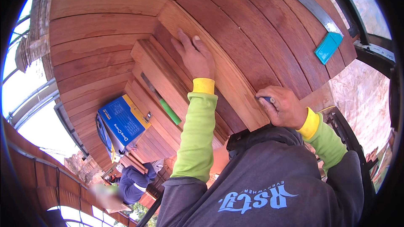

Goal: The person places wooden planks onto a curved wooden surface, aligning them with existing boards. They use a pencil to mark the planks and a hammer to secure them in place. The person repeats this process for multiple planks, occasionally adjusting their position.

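A long light-brown wooden board (235,86) lies at a slant over wider reddish planks. My left hand (194,56) rests on this board toward its far end, fingers stretched out and holding nothing. Near the board's closer end, my right hand (284,108) is closed around a short dark-blue pencil (267,99), with its knuckles by the board's right edge. Whether the pencil's point touches the wood cannot be made out. Left of my left forearm, a green-handled chisel (170,111) lies on another board (158,69).
A try square (328,47) with a teal handle and metal blade lies on the planks (252,29) at the far right. A blue and yellow box (122,119) stands at the left. Beyond it, a person in dark blue (134,183) bends at lower left. Dark metal framing borders the right.
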Motion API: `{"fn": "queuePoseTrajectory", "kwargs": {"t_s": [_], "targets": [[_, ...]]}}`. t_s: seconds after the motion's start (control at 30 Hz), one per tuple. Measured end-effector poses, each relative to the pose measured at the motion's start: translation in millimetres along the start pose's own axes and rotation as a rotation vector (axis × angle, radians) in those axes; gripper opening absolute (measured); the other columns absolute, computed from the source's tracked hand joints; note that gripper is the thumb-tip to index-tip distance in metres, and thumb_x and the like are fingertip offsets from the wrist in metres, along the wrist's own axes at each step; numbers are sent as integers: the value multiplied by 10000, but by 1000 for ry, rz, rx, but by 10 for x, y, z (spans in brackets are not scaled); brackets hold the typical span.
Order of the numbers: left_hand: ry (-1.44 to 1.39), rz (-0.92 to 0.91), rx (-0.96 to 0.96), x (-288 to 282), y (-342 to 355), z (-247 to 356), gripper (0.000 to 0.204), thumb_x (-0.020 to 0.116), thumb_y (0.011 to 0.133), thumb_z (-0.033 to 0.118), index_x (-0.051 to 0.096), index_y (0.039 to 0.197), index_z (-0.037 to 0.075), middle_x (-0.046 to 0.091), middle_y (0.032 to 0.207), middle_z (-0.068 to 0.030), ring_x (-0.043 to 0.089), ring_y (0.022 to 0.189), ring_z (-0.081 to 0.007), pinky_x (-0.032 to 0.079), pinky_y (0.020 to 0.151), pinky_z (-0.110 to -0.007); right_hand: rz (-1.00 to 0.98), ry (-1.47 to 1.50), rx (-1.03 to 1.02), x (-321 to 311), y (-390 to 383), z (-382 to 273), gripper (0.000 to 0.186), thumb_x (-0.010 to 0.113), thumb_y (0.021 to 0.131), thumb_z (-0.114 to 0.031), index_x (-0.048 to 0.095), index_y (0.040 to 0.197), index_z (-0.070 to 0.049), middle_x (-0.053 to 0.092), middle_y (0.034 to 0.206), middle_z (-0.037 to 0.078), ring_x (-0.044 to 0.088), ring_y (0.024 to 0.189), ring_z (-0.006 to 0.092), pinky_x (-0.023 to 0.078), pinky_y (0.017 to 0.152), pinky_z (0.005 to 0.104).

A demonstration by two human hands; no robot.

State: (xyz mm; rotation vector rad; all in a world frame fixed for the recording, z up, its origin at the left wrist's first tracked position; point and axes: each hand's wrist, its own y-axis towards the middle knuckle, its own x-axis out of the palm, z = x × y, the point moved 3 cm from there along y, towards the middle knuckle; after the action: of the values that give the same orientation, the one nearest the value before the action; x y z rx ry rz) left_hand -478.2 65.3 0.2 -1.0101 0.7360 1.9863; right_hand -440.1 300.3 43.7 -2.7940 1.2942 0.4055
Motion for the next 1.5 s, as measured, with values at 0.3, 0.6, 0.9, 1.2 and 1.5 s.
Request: {"fn": "queuePoseTrajectory", "kwargs": {"t_s": [0.3,0.6,0.9,1.2,1.5], "targets": [[33,-18,12,16,21,-39,511,397,970,256,295,1417,30,196,1426,-364,283,1306,-480,327,1049,-447,91,-71,-168,154,1314,327,98,564,858,-81,548,839,15,567,717,206,554,643,405,451,566,418],[41,7,33,28,17,-69,508,410,964,243,311,1406,15,226,1415,-364,280,1312,-474,322,1053,-443,3,8,41,-19,-359,21,154,606,800,14,552,945,16,581,787,172,602,712,336,488,617,389],[21,16,39,24,12,-20,514,386,973,262,308,1402,-9,288,1408,-326,270,1321,-461,290,1074,-439,5,9,-1,-17,-241,26,103,595,823,-22,552,914,-1,577,775,169,586,701,348,481,613,394],[44,-21,-10,4,16,-27,532,391,975,267,254,1438,42,193,1414,-383,280,1296,-506,347,1036,-455,125,-28,-225,165,1356,386,90,563,859,-70,552,838,17,577,694,196,577,635,381,465,572,406],[20,64,7,34,-1,-38,503,405,976,271,316,1416,45,254,1393,-385,316,1280,-501,351,1027,-449,182,-104,-323,247,2536,524,232,552,872,-151,560,765,55,563,660,245,565,632,419,457,589,453]]}}
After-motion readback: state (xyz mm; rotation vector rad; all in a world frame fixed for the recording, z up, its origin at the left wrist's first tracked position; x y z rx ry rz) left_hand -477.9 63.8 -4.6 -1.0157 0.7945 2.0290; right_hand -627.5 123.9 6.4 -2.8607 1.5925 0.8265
